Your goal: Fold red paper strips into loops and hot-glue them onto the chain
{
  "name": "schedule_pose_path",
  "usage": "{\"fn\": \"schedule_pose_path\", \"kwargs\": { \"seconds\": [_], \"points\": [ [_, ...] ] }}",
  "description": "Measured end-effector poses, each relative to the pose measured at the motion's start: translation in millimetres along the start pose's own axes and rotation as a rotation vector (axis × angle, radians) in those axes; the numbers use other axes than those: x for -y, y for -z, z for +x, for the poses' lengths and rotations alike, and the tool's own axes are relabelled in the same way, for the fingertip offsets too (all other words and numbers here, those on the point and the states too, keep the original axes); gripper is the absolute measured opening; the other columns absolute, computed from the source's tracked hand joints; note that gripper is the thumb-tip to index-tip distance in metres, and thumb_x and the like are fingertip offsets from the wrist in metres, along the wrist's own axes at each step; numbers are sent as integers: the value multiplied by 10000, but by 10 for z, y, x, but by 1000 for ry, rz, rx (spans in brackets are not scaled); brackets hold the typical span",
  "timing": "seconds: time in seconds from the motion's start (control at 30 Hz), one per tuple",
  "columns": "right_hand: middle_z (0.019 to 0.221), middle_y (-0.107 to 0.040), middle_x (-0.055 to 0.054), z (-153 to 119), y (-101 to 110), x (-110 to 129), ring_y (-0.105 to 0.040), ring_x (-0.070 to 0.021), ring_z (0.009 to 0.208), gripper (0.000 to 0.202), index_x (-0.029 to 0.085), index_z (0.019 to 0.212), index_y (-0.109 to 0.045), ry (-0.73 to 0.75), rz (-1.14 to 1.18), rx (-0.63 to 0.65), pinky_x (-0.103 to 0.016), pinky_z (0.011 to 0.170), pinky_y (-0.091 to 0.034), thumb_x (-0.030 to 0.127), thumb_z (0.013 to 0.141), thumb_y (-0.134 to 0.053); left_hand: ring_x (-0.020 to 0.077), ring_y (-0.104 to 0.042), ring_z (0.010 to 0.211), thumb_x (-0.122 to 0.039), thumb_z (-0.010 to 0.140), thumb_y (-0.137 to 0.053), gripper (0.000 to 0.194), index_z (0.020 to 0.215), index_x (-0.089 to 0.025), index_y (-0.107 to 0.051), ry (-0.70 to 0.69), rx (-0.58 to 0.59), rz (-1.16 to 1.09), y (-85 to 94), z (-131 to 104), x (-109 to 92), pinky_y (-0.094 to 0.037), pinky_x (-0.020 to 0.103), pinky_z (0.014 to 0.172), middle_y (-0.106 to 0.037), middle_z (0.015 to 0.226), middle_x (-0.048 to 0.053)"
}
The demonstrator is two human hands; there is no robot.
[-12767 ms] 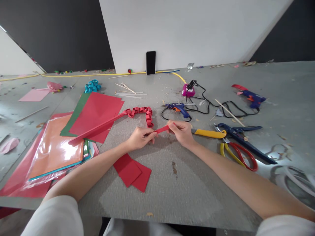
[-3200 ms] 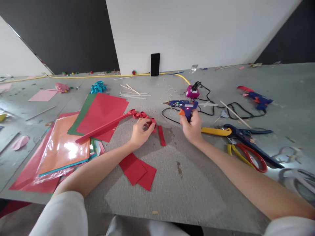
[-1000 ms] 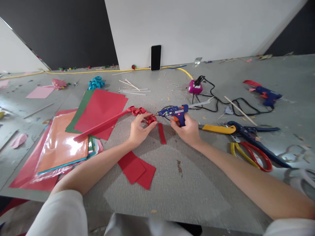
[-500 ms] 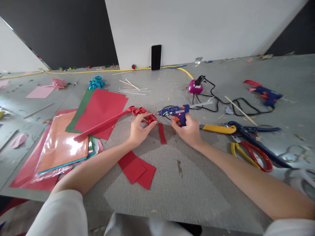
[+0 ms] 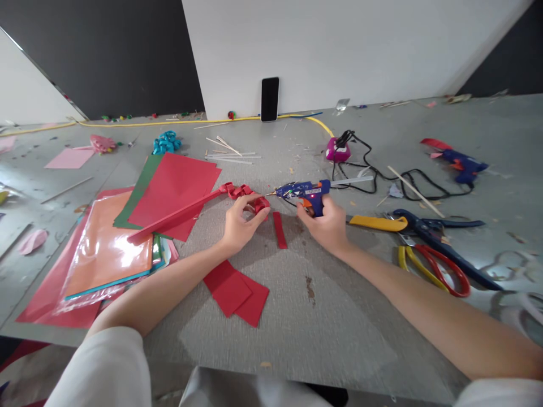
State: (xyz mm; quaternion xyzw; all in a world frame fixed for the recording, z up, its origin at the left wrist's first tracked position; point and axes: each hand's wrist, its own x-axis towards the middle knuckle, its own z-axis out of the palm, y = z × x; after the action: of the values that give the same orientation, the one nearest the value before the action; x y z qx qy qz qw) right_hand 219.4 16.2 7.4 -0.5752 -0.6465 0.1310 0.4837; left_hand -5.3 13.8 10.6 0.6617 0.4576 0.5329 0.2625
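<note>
The right hand (image 5: 326, 224) is gripping the blue glue gun (image 5: 314, 195), and its nozzle (image 5: 272, 194) is now drawing slightly back from the red paper chain (image 5: 236, 191), probably pausing or ending a dab of glue. The left hand (image 5: 240, 224) is grasping the chain's looped end in its fingers, while red sheets (image 5: 173, 186) are lying under its long tail (image 5: 178, 213). 1 loose red strip (image 5: 279, 230) is resting on the counter (image 5: 335, 316) between the 2 hands

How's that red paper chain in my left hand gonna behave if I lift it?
The chain will probably flop, since it is several small loops in a row. It should be light, as it looks like paper. A hard squeeze may crush it, because the loops look thin.
</note>
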Motion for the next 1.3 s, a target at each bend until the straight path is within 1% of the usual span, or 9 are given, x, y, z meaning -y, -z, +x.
{"fn": "schedule_pose_path", "kwargs": {
  "seconds": [0.17,0.47,0.63,0.77,0.9,0.97,1.03,1.17,1.3],
  "points": [
    [583,-528,56,8,0,1,-486,-137,515,276,248,798,-503,-28,11,-16,-294,563,-419,444,835,-694,141,-681,839,-349,911,-732,275,1148,-221,-678,-1,-1,-30,-3,-1,8,-558,289,827,-750,1074,75],
    [596,-540,49,35,14,17,-493,-136,533,313,242,796,-503,-76,51,-27,-287,570,-419,478,833,-706,139,-680,856,-377,926,-714,269,1136,-215,-672,0,3,-63,4,-2,-4,-553,279,824,-749,1023,63],
    [613,-544,44,36,22,32,-491,-143,547,319,237,843,-532,-74,53,-34,-291,568,-409,509,850,-697,136,-671,839,-385,923,-716,250,1104,-215,-685,-9,7,-43,9,-6,-13,-557,276,821,-747,1020,61],
    [685,-571,21,55,10,-3,-525,-164,609,337,238,903,-543,-47,42,-62,-313,616,-436,538,869,-694,139,-667,835,-381,925,-718,233,1092,-222,-691,-22,14,-33,10,-11,-8,-558,282,824,-744,1012,60],
    [757,-585,3,156,5,-133,-562,-198,681,393,237,998,-542,-43,12,-92,-355,696,-475,576,870,-693,144,-673,843,-387,922,-720,240,1091,-220,-691,-26,17,-28,9,-13,0,-550,287,830,-745,1013,63],
    [805,-596,-15,232,10,-240,-588,-224,742,429,231,1036,-532,-35,-39,-119,-409,789,-492,586,862,-699,142,-674,835,-387,918,-724,247,1095,-217,-688,-30,17,-29,7,-15,2,-546,289,834,-746,995,60],
    [847,-613,-39,306,13,-364,-603,-249,799,451,222,1060,-528,-19,-99,-126,-471,890,-477,593,865,-694,139,-675,826,-382,913,-729,253,1100,-218,-682,-31,17,-31,2,-18,4,-545,290,834,-746,986,57],
    [841,-618,-57,392,-11,-581,-608,-273,819,454,212,1071,-532,-28,-167,-84,-511,925,-458,612,893,-651,140,-685,839,-379,907,-732,266,1107,-217,-662,-15,20,-51,-10,-24,6,-547,286,825,-744,977,53],
    [852,-631,-93,404,-47,-670,-618,-307,893,468,182,1066,-553,-18,-280,-70,-546,966,-423,625,924,-604,132,-684,833,-362,905,-734,266,1103,-207,-647,-15,13,-98,-18,-28,5,-543,273,818,-739,962,52]
  ]
}}
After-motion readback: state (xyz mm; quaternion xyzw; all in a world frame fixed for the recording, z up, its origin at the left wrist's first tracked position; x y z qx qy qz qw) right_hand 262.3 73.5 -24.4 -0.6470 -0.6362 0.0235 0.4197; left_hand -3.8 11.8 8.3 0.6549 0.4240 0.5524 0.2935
